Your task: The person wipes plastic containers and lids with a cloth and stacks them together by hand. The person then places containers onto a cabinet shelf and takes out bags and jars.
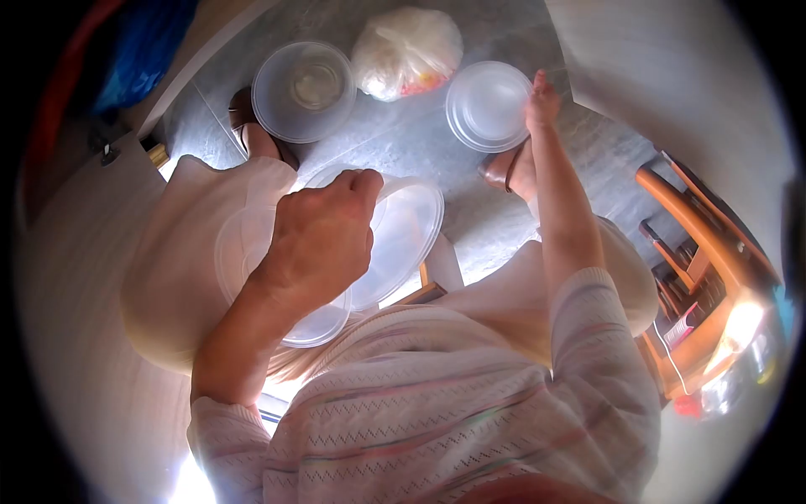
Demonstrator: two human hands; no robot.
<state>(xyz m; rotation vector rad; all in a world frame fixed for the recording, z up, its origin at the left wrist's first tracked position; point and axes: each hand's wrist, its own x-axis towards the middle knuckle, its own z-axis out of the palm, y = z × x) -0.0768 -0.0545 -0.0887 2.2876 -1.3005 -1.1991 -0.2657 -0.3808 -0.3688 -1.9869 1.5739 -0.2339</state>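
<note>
Translucent containers up over the lap, bunched in the left hand, fingers curled tight! Out to the right, reaching low with the right hand, touching the rim of a round tub near the shoe; can't tell how firmly pinched. On the grey floor, another tub, just beside a white plastic bag.

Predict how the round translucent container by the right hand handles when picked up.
Probably light for its size: the round translucent container is see-through plastic. Likely stiff enough to hold its shape, since its rim looks evenly round beside the right hand. Could slip in the grip: its surface looks smooth and glossy.
</note>
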